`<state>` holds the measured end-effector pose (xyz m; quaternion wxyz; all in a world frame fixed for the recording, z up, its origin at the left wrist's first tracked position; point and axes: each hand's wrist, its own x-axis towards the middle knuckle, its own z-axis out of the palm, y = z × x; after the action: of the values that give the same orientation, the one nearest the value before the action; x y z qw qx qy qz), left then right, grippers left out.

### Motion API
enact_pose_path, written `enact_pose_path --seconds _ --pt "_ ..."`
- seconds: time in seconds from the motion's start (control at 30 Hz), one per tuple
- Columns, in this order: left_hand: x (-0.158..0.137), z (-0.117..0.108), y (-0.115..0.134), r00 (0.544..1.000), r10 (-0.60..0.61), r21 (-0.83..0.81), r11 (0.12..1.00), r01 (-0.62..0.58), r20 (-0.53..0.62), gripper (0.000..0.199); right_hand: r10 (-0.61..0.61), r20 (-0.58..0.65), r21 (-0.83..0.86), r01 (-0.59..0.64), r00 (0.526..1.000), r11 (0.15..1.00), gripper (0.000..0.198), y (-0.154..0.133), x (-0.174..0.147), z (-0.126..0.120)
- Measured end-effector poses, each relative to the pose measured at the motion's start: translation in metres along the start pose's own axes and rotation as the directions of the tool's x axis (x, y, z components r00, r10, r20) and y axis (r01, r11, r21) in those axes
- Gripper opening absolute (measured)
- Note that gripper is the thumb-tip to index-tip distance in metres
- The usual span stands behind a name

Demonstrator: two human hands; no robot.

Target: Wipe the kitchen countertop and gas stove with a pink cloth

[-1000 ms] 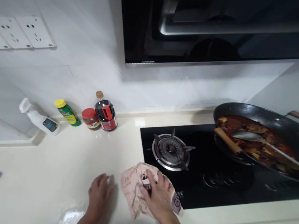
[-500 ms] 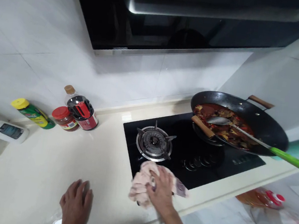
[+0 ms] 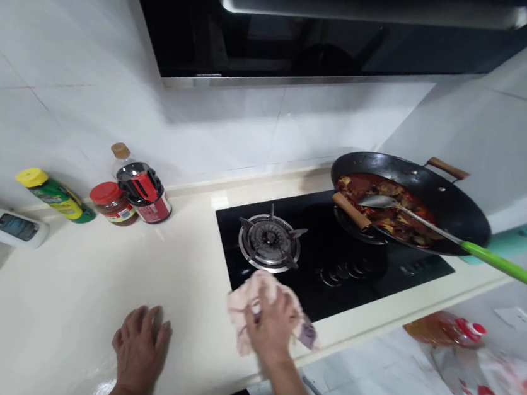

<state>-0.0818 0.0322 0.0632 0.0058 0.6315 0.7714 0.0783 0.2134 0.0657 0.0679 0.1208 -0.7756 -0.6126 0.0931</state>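
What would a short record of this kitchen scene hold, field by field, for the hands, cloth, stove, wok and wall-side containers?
Left hand: back up, fingers bent, at the cream counter
Right hand: on the pink cloth
Cloth state: crumpled, at the stove's near left corner
Wok: on the stove's right side, food in red sauce inside
Spoon: green handle beyond the wok's rim
Containers: white bottle, green bottle, red-lidded jar, dark bottle

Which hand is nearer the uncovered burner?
Right. The right hand is on the pink cloth, just in front of the burner; the left hand rests on the counter, farther off to the left.
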Motion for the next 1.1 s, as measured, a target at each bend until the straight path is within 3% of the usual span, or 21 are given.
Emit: enact_pose_path --seconds 0.07,0.13,0.2,0.27,0.4,0.47,0.57,0.67,0.73,0.77,0.83,0.93,1.0,1.1 --pt "0.000 -0.002 0.001 1.000 0.004 0.002 1.000 -0.004 0.008 0.050 -0.189 0.113 0.108 0.177 0.975 0.978 0.061 -0.035 -0.029 0.006" --pt "0.000 -0.003 0.001 1.000 0.009 0.010 1.000 -0.009 0.003 0.051 -0.369 0.221 0.231 0.319 0.903 0.919 0.065 -0.050 -0.057 0.011" --pt "-0.001 -0.003 0.001 1.000 0.013 0.020 1.000 -0.013 -0.007 0.052 -0.483 0.269 0.322 0.395 0.833 0.860 0.067 -0.039 -0.080 0.016" --pt "-0.001 -0.002 0.001 1.000 0.016 0.024 1.000 -0.015 -0.007 0.053 -0.490 0.235 0.326 0.406 0.840 0.853 0.060 -0.006 -0.092 0.021" --pt "-0.001 0.001 0.002 1.000 0.010 0.017 1.000 -0.010 0.001 0.053 -0.240 0.004 0.138 0.237 0.971 0.962 0.037 0.104 -0.068 0.016" --pt "-0.001 0.001 0.003 1.000 0.006 0.011 1.000 -0.006 0.001 0.054 -0.016 -0.126 0.059 0.024 0.992 0.998 0.042 0.164 -0.035 0.003" --pt "0.000 0.000 0.004 1.000 -0.007 0.001 1.000 0.007 0.011 0.054 0.232 -0.190 0.001 -0.236 0.954 0.972 0.051 0.237 0.022 -0.026" --pt "0.000 -0.001 0.005 1.000 -0.021 0.000 1.000 0.021 0.012 0.053 0.448 -0.224 -0.017 -0.463 0.866 0.886 0.057 0.271 0.062 -0.050" --pt "0.000 0.001 0.005 1.000 -0.020 0.006 1.000 0.020 0.007 0.053 0.538 -0.230 -0.022 -0.557 0.811 0.830 0.058 0.264 0.069 -0.055" --pt "0.000 0.002 0.004 1.000 -0.017 0.011 1.000 0.017 0.006 0.053 0.546 -0.223 -0.036 -0.566 0.808 0.824 0.058 0.253 0.065 -0.054" --pt "0.000 0.005 0.003 1.000 -0.008 0.025 1.000 0.008 0.001 0.053 0.471 -0.191 -0.084 -0.493 0.861 0.866 0.055 0.220 0.045 -0.046" --pt "-0.001 0.011 -0.001 1.000 0.004 0.037 0.999 -0.003 -0.015 0.055 0.200 -0.141 -0.091 -0.214 0.970 0.973 0.052 0.167 0.004 -0.028" --pt "-0.001 0.014 -0.003 1.000 0.007 0.038 0.999 -0.006 -0.021 0.056 0.040 -0.100 -0.047 -0.045 0.994 0.998 0.053 0.141 -0.013 -0.022" --pt "-0.001 0.016 -0.006 1.000 0.000 0.033 0.999 0.000 -0.012 0.058 0.021 -0.060 -0.019 -0.022 0.998 1.000 0.050 0.118 -0.003 -0.028"
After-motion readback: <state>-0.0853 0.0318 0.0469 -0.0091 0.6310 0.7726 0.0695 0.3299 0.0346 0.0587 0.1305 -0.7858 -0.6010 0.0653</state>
